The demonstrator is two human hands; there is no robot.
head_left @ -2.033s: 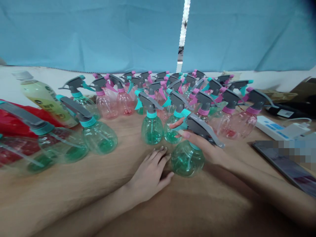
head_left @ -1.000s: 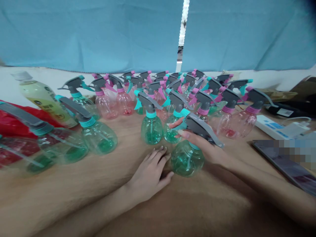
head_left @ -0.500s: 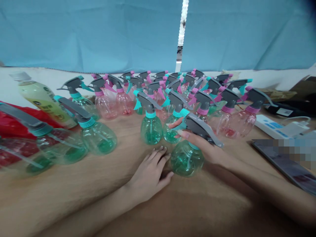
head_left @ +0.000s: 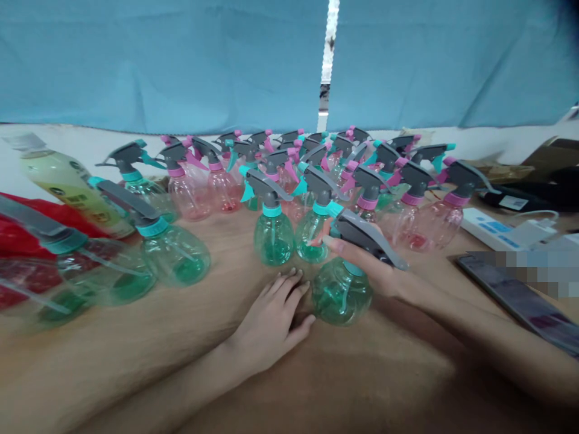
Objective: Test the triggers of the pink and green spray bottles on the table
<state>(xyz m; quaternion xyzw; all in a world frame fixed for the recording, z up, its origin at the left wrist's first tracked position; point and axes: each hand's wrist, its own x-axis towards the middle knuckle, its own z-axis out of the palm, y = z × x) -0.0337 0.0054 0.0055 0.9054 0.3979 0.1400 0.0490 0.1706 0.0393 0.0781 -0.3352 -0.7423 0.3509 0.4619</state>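
My right hand (head_left: 362, 259) is wrapped round the neck and trigger of a green spray bottle (head_left: 341, 295) with a grey and turquoise head. That bottle is slightly tilted, low over the wooden table (head_left: 344, 380) or resting on it; I cannot tell which. My left hand (head_left: 274, 319) lies on the table just left of the bottle's base, fingers apart, holding nothing. Right behind my hands stand two more green spray bottles (head_left: 274, 238), (head_left: 312, 235) side by side.
Pink spray bottles (head_left: 407, 223) and green ones crowd the back. At the left are several green bottles (head_left: 178, 253), a tilted yellow-labelled bottle (head_left: 72, 187) and red material (head_left: 54, 214). A power strip (head_left: 491, 229) and a phone (head_left: 511, 295) lie at the right.
The view has shifted a little, so most objects appear slightly further left. My right index finger has drawn in closer to the trigger. My left hand keeps its pose.
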